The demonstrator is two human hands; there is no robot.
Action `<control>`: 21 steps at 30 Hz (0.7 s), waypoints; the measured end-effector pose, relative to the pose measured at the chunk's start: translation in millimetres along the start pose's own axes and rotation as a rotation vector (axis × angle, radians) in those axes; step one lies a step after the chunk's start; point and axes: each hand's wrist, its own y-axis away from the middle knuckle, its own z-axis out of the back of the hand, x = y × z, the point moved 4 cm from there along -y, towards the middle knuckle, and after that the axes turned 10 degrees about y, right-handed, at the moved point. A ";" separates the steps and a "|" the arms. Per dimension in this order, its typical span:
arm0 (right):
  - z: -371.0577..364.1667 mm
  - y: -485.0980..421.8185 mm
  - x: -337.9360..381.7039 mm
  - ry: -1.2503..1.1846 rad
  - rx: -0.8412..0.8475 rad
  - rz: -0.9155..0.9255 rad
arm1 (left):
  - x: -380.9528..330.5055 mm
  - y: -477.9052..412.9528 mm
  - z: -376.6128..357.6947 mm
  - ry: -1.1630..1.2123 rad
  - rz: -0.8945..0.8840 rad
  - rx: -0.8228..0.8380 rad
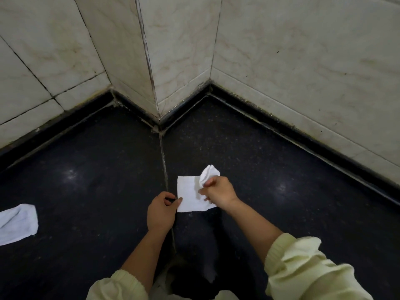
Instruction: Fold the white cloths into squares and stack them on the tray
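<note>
The white cloth (190, 193) lies at the centre of the dark table (97, 169). It looks light, soft and limp, best taken by its corners. The left hand (161, 211) pinches the near-left corner and the right hand (218, 191) grips the raised far-right one. Two cloths show: the second cloth (18, 221) lies at the left edge. No tray is in view.

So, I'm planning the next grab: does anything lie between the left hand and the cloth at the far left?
Nothing visible: only bare dark surface lies between the left hand and that cloth, though the hand pinches the middle cloth.
</note>
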 end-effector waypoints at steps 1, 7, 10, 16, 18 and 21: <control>-8.0 -1.8 2.9 0.040 0.004 0.013 | 0.7 -0.5 0.9 0.004 0.007 0.001; -41.0 -7.3 13.8 0.252 0.027 0.098 | -0.7 0.4 2.2 0.015 0.007 0.007; -49.2 -8.0 12.9 0.268 0.038 0.103 | -1.1 1.2 3.3 0.018 0.010 0.005; -54.2 -6.7 7.9 0.274 0.077 0.116 | -1.3 -0.3 4.2 0.015 0.012 0.011; -54.3 -5.0 7.9 0.261 0.118 0.131 | 0.5 -1.8 3.9 0.010 0.016 0.013; -47.7 -2.2 9.3 0.219 0.166 0.126 | 1.6 -3.0 3.6 -0.005 0.020 0.019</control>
